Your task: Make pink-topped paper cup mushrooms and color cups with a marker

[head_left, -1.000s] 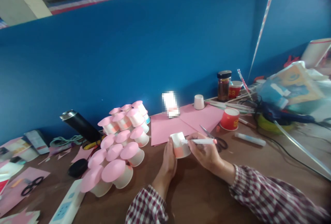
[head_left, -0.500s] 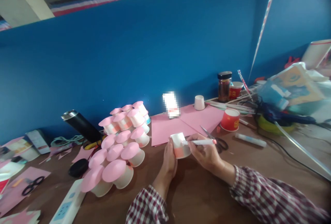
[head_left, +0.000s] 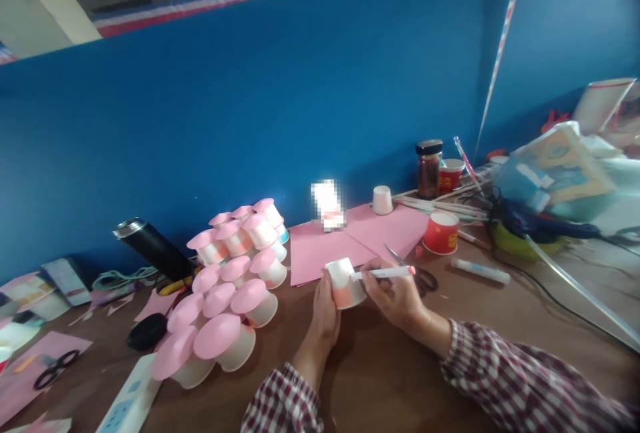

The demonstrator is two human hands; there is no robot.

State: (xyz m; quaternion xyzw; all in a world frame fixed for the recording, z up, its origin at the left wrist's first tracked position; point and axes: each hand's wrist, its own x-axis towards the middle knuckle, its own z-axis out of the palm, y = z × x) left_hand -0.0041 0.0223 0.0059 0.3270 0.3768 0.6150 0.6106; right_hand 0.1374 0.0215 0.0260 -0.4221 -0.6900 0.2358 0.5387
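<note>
My left hand (head_left: 324, 313) grips a small white paper cup (head_left: 345, 283), held upside down and tilted; its lower band is coloured orange-pink. My right hand (head_left: 395, 296) holds a white marker (head_left: 385, 273) with a pink end, its tip resting against the cup's side. Both hands hover just above the brown table (head_left: 390, 379), in front of two pink paper sheets (head_left: 320, 249). Scissors (head_left: 417, 271) lie partly hidden behind my right hand.
A pile of several pink-topped cups (head_left: 227, 293) sits to the left, beside a black flask (head_left: 150, 249). A red cup (head_left: 441, 233), a white glue stick (head_left: 480, 270), a jar (head_left: 429, 169) and cluttered bags (head_left: 555, 179) are on the right. A power strip (head_left: 127, 403) lies at front left.
The hands and cup keep their pose. The whole scene has drifted slightly left in view; the marker stays on the cup.
</note>
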